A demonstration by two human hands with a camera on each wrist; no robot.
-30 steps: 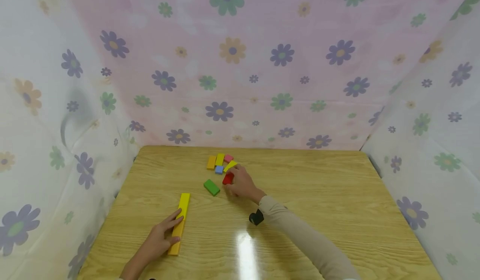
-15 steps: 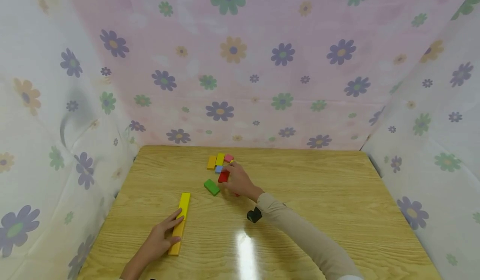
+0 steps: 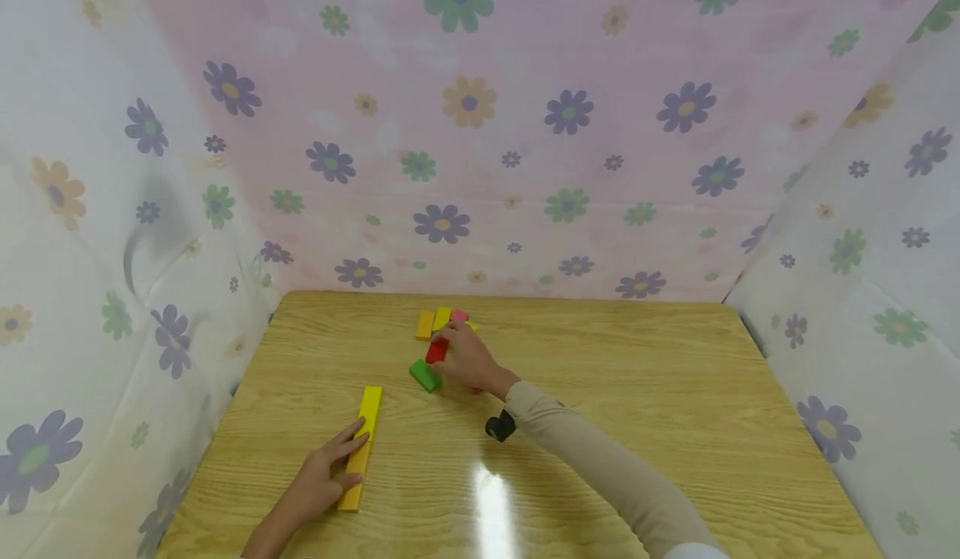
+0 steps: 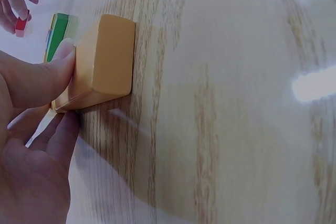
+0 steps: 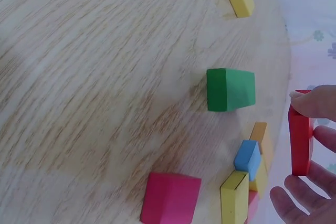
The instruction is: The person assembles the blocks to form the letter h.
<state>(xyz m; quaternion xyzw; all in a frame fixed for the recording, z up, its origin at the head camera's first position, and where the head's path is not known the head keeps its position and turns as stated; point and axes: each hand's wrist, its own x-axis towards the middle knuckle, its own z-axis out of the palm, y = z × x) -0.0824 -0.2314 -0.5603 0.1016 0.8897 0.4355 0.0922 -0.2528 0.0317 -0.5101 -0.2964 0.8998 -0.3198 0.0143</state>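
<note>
My left hand (image 3: 318, 477) rests at two long blocks laid end to end, a yellow block (image 3: 371, 407) farther off and an orange block (image 3: 351, 492) nearer. In the left wrist view its thumb and fingers grip the orange block from opposite sides. My right hand (image 3: 472, 361) pinches a red block (image 5: 300, 142) between thumb and fingers, held above the tabletop. Just left of that hand lies a green block (image 3: 423, 376). Beyond it sit several small blocks, partly hidden by the hand: orange (image 3: 425, 324), yellow (image 3: 442, 318) and pink (image 3: 460, 315).
A blue block (image 5: 248, 158) and another yellow block (image 5: 234, 198) show in the right wrist view. A crimson block (image 5: 170, 198) lies apart on the wooden table (image 3: 637, 392). Flowered cloth (image 3: 510, 126) walls the table at the back and both sides.
My right hand has moved left with the red block, from beside the yellow block to above and near the green one. My left hand has stayed on the long blocks.
</note>
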